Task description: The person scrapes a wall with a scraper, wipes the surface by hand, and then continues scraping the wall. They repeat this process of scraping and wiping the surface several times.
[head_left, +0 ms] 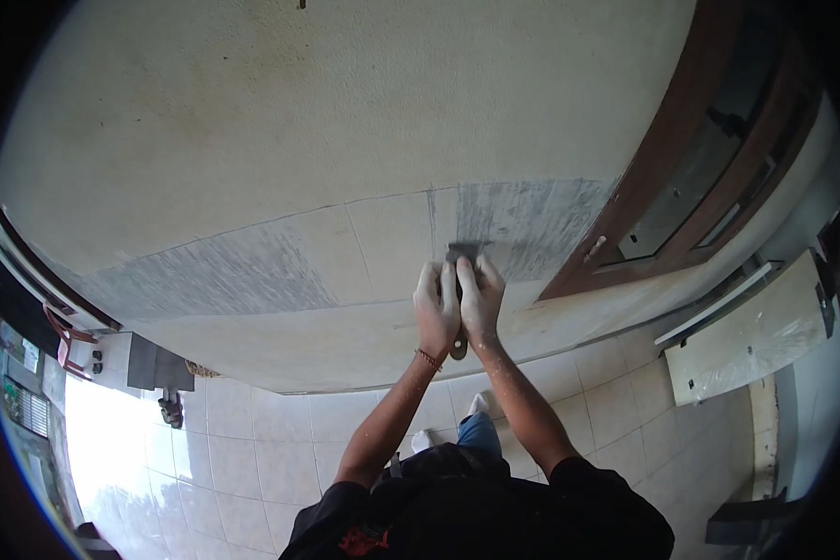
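Both of my hands are wrapped round one scraper (461,250), whose dark flat blade lies against the wall (280,168). My left hand (437,303), dusted white, closes on the handle from the left, with a beaded bracelet at its wrist. From the right, my right hand (481,297) grips the same handle, also coated in white dust. The handle's end with a hole shows below the palms. Right of the blade is a grey, streaked scraped patch (532,219); another streaked patch (224,271) lies to the left. Smooth pale wall sits between them.
A brown-framed window (667,187) is at the right of the wall. Beyond it leans a plastic-wrapped panel (751,336). Tiled floor (261,448) lies below, with dark shoes (171,409) near a grey step (154,364) and a red chair (65,341) at the left.
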Available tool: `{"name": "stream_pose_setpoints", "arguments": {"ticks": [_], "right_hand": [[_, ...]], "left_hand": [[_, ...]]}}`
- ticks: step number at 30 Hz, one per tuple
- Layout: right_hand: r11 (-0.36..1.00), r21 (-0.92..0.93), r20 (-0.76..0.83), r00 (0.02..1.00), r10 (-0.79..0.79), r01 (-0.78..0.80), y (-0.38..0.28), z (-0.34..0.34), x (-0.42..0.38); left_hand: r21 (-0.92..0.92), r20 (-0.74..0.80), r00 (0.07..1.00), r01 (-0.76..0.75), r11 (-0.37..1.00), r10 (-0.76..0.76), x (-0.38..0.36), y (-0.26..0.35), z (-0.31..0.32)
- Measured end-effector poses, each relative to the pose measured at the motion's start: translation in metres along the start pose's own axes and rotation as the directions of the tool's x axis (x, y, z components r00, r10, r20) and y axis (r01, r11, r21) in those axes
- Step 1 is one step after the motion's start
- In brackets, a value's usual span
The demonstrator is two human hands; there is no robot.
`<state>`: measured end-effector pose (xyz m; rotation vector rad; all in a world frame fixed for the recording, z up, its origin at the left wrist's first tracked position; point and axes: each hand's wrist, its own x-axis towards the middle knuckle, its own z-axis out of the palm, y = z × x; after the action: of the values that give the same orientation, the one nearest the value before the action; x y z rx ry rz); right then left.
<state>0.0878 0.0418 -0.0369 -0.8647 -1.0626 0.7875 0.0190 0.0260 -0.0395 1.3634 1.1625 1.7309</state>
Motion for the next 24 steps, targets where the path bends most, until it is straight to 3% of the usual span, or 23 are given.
{"name": "stream_pose_setpoints", "arguments": {"ticks": [3, 7, 9, 11, 12, 15, 17, 19, 22, 23, 24], "right_hand": [[0.998, -0.048, 0.059, 0.997, -0.041, 0.044, -0.075, 0.017, 0.036], [0.994, 0.110, 0.047, 0.999, -0.027, 0.022, -0.059, 0.019, 0.029], [0.997, -0.059, 0.029, 0.999, -0.038, 0.039, 0.004, -0.004, 0.003], [0.994, 0.069, 0.003, 0.996, 0.088, -0.088, 0.031, -0.008, -0.015], [0.990, 0.078, -0.017, 0.992, 0.122, -0.120, 0.010, -0.002, -0.011], [0.999, -0.032, 0.046, 0.998, -0.037, 0.038, -0.072, 0.016, 0.029], [0.995, 0.098, 0.085, 0.996, -0.002, -0.006, -0.098, 0.025, 0.048], [0.995, 0.028, 0.071, 0.993, -0.093, 0.091, -0.083, 0.020, 0.045], [0.998, 0.058, -0.048, 0.999, -0.008, 0.011, -0.023, 0.011, 0.006], [1.000, 0.004, 0.020, 1.000, 0.017, -0.018, 0.016, -0.007, 0.000], [0.999, -0.024, 0.025, 0.999, 0.031, -0.030, 0.011, -0.007, 0.003]], "left_hand": [[-0.124, 0.016, 0.999, -0.027, 0.992, 0.029, 0.037, 0.081, 0.006], [-0.052, -0.006, 0.999, -0.037, 0.998, 0.037, 0.032, 0.057, 0.006], [0.072, -0.008, 0.999, -0.042, 0.996, 0.043, 0.002, 0.005, 0.000], [0.041, -0.030, 0.999, -0.022, 0.999, 0.023, -0.008, -0.011, 0.002], [0.025, -0.041, 0.999, -0.006, 1.000, 0.007, -0.009, -0.014, 0.003], [-0.041, -0.026, 0.996, -0.088, 0.995, 0.087, 0.031, 0.070, 0.006], [-0.098, -0.023, 0.999, -0.050, 0.994, 0.048, 0.042, 0.089, 0.011], [-0.078, -0.027, 0.998, -0.054, 0.995, 0.052, 0.045, 0.084, 0.012], [0.040, -0.029, 0.999, -0.030, 0.999, 0.031, 0.007, 0.017, 0.004], [0.051, -0.034, 0.999, 0.006, 0.999, -0.004, -0.002, 0.005, 0.003], [0.016, -0.039, 0.999, -0.003, 1.000, 0.004, -0.001, 0.001, 0.005]]}}
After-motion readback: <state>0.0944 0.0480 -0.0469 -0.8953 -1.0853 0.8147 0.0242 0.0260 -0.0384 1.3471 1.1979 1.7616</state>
